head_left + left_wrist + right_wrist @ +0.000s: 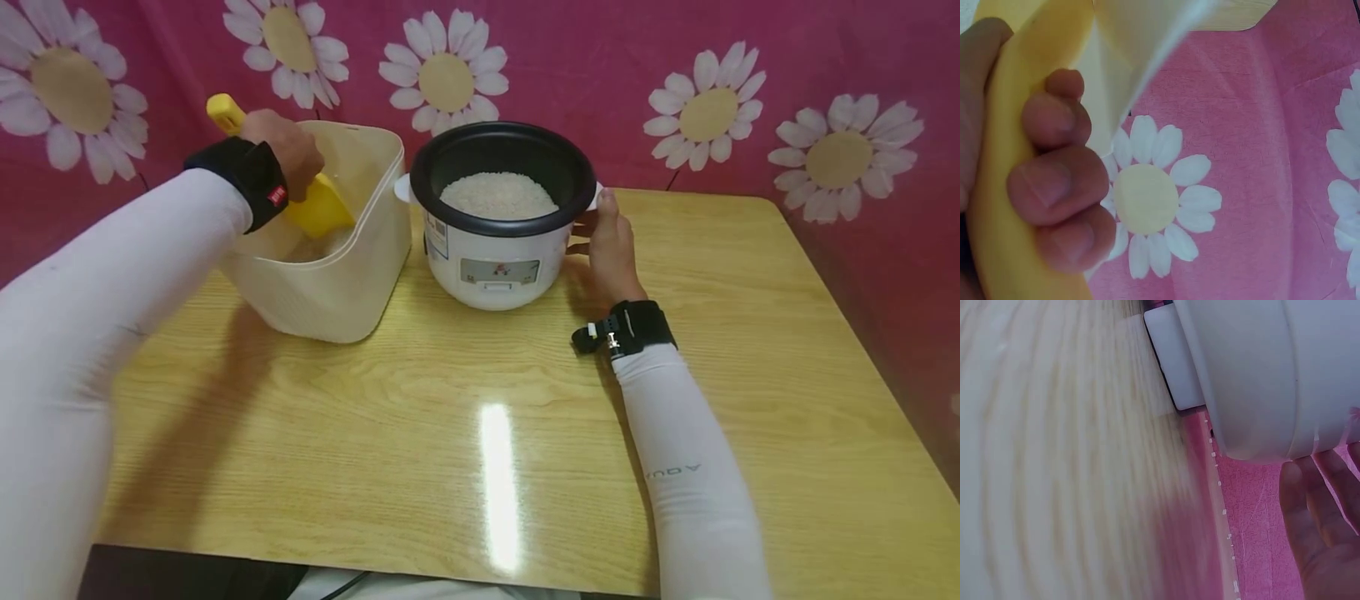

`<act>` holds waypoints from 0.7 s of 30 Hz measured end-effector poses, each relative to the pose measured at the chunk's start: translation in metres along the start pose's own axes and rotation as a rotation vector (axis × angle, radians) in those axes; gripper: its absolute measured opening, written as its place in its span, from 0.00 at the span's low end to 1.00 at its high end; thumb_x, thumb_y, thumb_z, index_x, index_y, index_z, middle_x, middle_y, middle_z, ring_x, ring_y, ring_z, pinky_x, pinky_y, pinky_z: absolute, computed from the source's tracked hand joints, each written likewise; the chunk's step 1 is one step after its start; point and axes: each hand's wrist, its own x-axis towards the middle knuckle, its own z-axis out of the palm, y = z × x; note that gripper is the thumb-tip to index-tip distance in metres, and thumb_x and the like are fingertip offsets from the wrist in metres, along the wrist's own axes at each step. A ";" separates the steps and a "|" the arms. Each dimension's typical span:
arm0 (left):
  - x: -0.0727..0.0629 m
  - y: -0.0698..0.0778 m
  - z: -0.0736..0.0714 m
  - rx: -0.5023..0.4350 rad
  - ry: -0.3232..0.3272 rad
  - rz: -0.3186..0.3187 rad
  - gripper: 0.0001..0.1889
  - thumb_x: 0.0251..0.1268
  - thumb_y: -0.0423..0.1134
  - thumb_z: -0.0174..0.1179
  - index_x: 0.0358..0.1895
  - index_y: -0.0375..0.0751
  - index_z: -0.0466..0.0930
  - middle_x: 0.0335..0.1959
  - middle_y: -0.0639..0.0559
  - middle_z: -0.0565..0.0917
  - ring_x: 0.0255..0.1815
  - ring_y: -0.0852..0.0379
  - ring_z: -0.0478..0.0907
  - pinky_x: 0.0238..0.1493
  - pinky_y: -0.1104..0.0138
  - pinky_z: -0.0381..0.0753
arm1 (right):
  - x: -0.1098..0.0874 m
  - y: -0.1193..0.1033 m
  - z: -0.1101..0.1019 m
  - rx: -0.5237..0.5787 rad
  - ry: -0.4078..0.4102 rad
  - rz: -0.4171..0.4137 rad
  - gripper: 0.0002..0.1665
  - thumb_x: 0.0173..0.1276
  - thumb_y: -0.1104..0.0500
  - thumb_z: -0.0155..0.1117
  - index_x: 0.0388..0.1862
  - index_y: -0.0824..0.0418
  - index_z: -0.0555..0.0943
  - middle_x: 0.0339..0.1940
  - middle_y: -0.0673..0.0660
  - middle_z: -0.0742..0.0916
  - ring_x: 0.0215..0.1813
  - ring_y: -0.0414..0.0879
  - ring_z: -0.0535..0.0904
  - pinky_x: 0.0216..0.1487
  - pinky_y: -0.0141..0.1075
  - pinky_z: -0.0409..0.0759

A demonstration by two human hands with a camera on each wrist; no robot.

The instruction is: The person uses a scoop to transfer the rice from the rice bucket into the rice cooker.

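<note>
My left hand [281, 150] grips the handle of a yellow scoop [322, 208], its fingers curled round it in the left wrist view. The scoop's blade tilts down inside a cream plastic bin [337, 292], and what it touches there is mostly hidden. Beside the bin stands a white rice cooker [442, 267] with a black rim, lidless. White rice [498, 196] lies heaped in it. My right hand [613, 250] rests against the cooker's right side by its small handle; in the right wrist view the fingers [1329, 506] reach fairly straight to the white wall.
Both containers stand near the back edge of a wooden table [360, 450]. Behind it hangs a pink cloth [570, 75] printed with large white daisies. The bin's tall wall [401, 175] stands close to the cooker's left handle [402, 188].
</note>
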 end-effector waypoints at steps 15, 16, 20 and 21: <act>-0.025 0.019 -0.010 0.162 -0.062 0.050 0.18 0.64 0.46 0.71 0.33 0.31 0.82 0.24 0.42 0.85 0.25 0.47 0.78 0.36 0.57 0.86 | 0.000 0.001 0.001 0.014 0.007 0.004 0.43 0.79 0.27 0.25 0.65 0.50 0.79 0.63 0.63 0.84 0.59 0.53 0.84 0.55 0.45 0.86; -0.026 0.020 -0.011 0.184 -0.072 0.056 0.18 0.64 0.47 0.70 0.33 0.32 0.82 0.24 0.42 0.84 0.25 0.48 0.78 0.36 0.57 0.87 | 0.000 0.001 0.001 0.019 0.009 0.001 0.43 0.79 0.27 0.26 0.65 0.50 0.80 0.63 0.63 0.84 0.59 0.53 0.84 0.56 0.46 0.86; -0.029 0.024 -0.014 0.180 -0.096 0.039 0.19 0.66 0.49 0.68 0.32 0.32 0.82 0.23 0.43 0.84 0.25 0.48 0.78 0.37 0.56 0.88 | 0.000 0.001 0.002 0.026 0.021 -0.001 0.44 0.78 0.27 0.27 0.63 0.51 0.81 0.62 0.63 0.85 0.59 0.55 0.84 0.56 0.47 0.86; -0.030 0.025 -0.014 0.182 -0.105 0.040 0.19 0.66 0.49 0.68 0.32 0.32 0.82 0.23 0.44 0.84 0.25 0.48 0.79 0.37 0.56 0.88 | 0.000 0.001 0.002 0.024 0.023 0.000 0.44 0.78 0.27 0.27 0.63 0.52 0.81 0.62 0.63 0.85 0.59 0.55 0.84 0.55 0.46 0.86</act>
